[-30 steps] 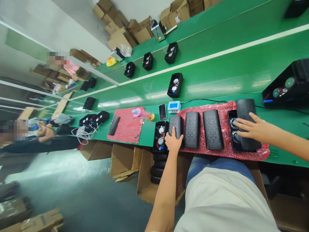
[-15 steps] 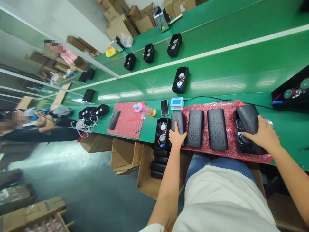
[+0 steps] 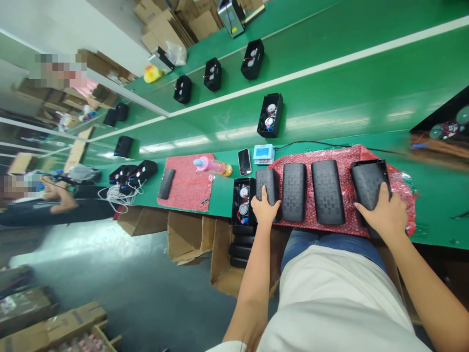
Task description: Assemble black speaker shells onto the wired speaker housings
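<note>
Several black textured speaker covers lie in a row on a red bubble-wrap sheet [image 3: 348,152] at the green bench's near edge. My left hand [image 3: 264,211] grips the near end of the leftmost cover [image 3: 267,185], fingers curled over it. My right hand [image 3: 383,216] presses the rightmost cover [image 3: 366,182] down onto a black speaker housing whose rim shows under it. Two more covers [image 3: 293,190] [image 3: 327,190] lie between my hands. An open speaker housing [image 3: 243,201] with two round drivers sits just left of my left hand.
A phone [image 3: 244,161], a small blue-and-white meter [image 3: 264,153] with a cable and a pink bottle [image 3: 213,167] lie behind the covers. More open housings [image 3: 270,115] stand along the green conveyor. Another person sits at far left. Cardboard boxes stand under the bench.
My right hand swung the rightmost cover round and set it down over the housing, now pressing from its near end. My left hand stayed on the leftmost cover. The view shifted slightly.
</note>
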Tool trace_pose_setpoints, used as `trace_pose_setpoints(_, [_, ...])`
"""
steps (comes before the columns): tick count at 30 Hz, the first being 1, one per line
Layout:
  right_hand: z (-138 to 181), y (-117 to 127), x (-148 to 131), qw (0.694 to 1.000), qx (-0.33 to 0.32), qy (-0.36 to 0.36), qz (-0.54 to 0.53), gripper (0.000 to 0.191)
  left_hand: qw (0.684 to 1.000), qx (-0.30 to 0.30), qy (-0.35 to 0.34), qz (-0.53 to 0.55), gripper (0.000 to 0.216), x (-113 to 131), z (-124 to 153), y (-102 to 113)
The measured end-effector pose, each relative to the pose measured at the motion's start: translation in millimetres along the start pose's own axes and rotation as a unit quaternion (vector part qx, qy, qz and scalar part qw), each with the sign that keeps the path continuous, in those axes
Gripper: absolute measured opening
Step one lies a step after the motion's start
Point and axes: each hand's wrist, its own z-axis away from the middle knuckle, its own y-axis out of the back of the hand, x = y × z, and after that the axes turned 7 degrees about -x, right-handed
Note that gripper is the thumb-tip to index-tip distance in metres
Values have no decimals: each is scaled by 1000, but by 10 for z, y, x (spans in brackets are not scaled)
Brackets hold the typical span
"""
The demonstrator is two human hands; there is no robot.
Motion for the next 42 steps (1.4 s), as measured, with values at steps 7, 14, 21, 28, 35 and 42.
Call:
trace_pose_setpoints(7, [-16,-108,57,994,101,-9,-46,103,1000,-8,2,7,90,-65,32,-9])
trace_pose_setpoints(14, [-115,-18,-103,996,55,-45,-51,103,999,-52,14,1,100,-13,4,36])
trace_pose_setpoints(21, [-44,-46,54,988,120,-32,-95,102,1000,-10,13,-18,93,82,51,26])
trace_pose_setpoints(28, [-196,-10,74,992,85,-34,-88,101,998,-55,27,-12,100,58,8,83])
trace_pose_setpoints(35, [-139,-34,-92,995,79,-46,-46,99,999,-45,24,-14,101,53,17,68])
trace_pose_setpoints(42, [-171,-93,-100,993,95,-31,-62,100,999,-32,16,9,100,42,8,49])
